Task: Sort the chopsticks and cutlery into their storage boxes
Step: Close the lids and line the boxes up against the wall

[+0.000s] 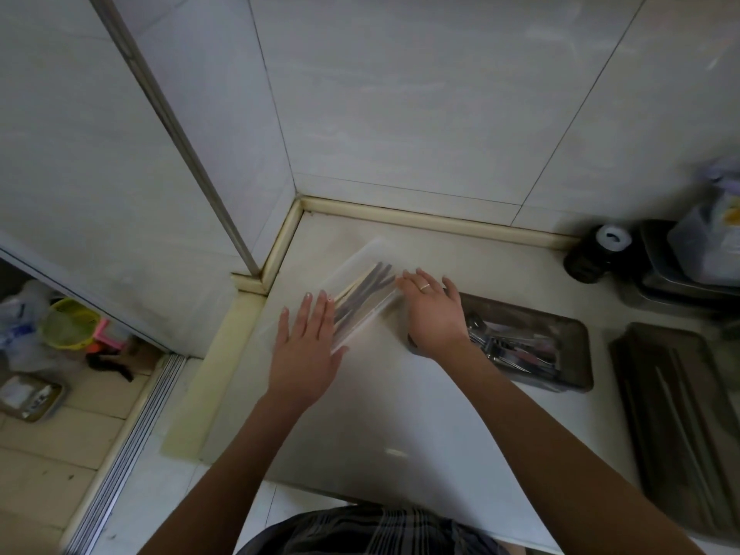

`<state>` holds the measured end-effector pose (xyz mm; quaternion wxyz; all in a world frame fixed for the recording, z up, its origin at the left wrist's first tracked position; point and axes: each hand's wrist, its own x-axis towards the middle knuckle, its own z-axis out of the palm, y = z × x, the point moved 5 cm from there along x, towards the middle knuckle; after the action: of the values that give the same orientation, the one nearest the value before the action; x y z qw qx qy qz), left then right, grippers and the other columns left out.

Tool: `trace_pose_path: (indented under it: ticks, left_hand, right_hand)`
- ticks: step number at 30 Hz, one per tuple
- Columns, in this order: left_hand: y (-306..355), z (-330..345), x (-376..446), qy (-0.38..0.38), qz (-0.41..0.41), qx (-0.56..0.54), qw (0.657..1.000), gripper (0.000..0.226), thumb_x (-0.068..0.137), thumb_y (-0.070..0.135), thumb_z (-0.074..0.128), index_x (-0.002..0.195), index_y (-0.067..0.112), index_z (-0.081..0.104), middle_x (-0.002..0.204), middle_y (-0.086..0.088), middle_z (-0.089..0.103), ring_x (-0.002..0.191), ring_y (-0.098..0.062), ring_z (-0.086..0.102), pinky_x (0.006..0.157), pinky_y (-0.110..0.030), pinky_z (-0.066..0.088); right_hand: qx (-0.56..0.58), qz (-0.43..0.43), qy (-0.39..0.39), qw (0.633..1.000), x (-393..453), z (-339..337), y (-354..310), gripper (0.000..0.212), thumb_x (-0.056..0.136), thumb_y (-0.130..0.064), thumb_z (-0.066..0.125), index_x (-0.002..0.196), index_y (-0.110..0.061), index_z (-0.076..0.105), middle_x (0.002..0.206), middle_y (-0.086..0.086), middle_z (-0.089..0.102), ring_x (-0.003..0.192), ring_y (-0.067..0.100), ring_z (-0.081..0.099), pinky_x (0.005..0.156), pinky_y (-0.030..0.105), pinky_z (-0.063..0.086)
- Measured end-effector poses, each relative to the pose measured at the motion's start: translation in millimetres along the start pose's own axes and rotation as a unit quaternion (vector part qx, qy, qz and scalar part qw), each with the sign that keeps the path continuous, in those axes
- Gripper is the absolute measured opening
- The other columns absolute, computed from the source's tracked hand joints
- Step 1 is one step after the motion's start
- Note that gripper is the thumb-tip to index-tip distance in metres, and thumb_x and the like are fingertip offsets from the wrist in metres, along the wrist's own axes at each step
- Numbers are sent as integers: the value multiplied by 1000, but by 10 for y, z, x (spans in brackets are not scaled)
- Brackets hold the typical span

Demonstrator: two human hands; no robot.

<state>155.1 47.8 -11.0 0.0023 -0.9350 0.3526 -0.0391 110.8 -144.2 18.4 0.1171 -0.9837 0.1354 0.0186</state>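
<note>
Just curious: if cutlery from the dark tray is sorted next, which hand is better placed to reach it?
The right hand. It lies at the dark cutlery tray, its wrist overlapping the tray's edge, while the left hand lies beyond the clear chopstick box.

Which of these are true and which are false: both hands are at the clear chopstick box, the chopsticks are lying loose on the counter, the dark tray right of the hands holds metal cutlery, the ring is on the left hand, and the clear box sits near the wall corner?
1. Both hands are at the clear box. True: the left hand and right hand flank it with fairly straight fingers.
2. The chopsticks lie loose on the counter. False: they are inside the clear box.
3. The dark tray right of the hands holds metal cutlery. True.
4. The ring is on the left hand. False: it is on the right hand.
5. The clear box sits near the wall corner. True.
</note>
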Motion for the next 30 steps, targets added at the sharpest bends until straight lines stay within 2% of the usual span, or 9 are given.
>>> trace_pose_path:
  ticks: [3, 7, 11, 13, 15, 16, 19, 25, 30]
  left_hand:
    - [-147, 16, 155, -2, 53, 4, 999, 66, 90, 47, 28, 143, 8, 25, 148, -11, 35, 138, -26, 30, 112, -47, 22]
    - [-287, -51, 401, 5, 59, 2, 998, 67, 86, 35, 60, 143, 15, 32, 148, -6, 37, 137, -22, 33, 110, -42, 8]
    - [-239, -33, 748, -26, 20, 27, 999, 64, 95, 10, 38, 149, 14, 3, 157, -4, 2, 145, -18, 1, 113, -44, -9]
    - [-209, -9, 915, -51, 5, 24, 998, 68, 93, 1, 33, 148, 12, -7, 157, -6, -10, 144, -20, -8, 114, -43, -7]
    - [-226, 17, 1027, -42, 18, -7, 999, 67, 94, 5, 35, 148, 11, -5, 156, -7, -10, 144, -21, -9, 114, -40, -6]
    - [-262, 31, 1073, -38, 28, -27, 999, 65, 96, 11, 37, 148, 12, -2, 157, -6, -8, 144, -20, -8, 115, -40, -6]
    - [-359, 37, 1237, -37, 62, -55, 996, 63, 98, 27, 38, 148, 13, 4, 157, -6, -2, 144, -20, -4, 115, -39, -3]
    - [-406, 38, 1577, -33, 55, -45, 997, 60, 99, 32, 33, 149, 15, 4, 157, -5, -4, 144, -20, -4, 115, -42, 0]
    - [-532, 84, 1873, -8, 64, -84, 994, 60, 96, 29, 44, 148, 15, 16, 156, -5, 10, 144, -21, 7, 115, -42, 3]
  right_hand:
    - [-9, 0, 17, 1000, -11, -27, 16, 67, 82, -2, 53, 143, -22, 34, 152, 0, 32, 145, 17, 16, 117, 43, 3]
    - [-16, 3, 30, 999, -3, -92, 63, 56, 89, -6, 46, 141, -27, 39, 148, -1, 38, 143, 18, 21, 116, 47, 3]
    - [9, 26, 8, 1000, 49, -97, 121, 56, 91, -5, 44, 142, -30, 37, 152, 2, 30, 144, 23, 17, 116, 46, 9]
    - [46, 41, -29, 998, 74, -60, 148, 62, 91, -1, 43, 144, -32, 33, 158, 3, 15, 143, 28, 20, 114, 44, 26]
    - [81, 49, -54, 994, 107, -22, 159, 68, 90, 3, 42, 146, -33, 29, 160, 0, 2, 137, 31, 34, 96, 41, 47]
    - [90, 48, -58, 993, 123, -5, 158, 70, 90, 4, 41, 146, -34, 26, 160, -1, -2, 135, 32, 37, 89, 40, 52]
    - [90, 46, -66, 993, 184, 22, 146, 78, 89, 6, 41, 149, -36, 16, 159, -1, -9, 136, 32, 35, 86, 40, 53]
    - [72, 63, -71, 993, 446, -10, 135, 84, 88, 5, 40, 151, -35, 0, 157, 2, -21, 140, 25, 27, 86, 35, 50]
    - [69, 77, -79, 992, 727, -23, 152, 83, 89, 3, 39, 151, -33, -3, 157, 6, -19, 146, 24, 13, 100, 37, 41]
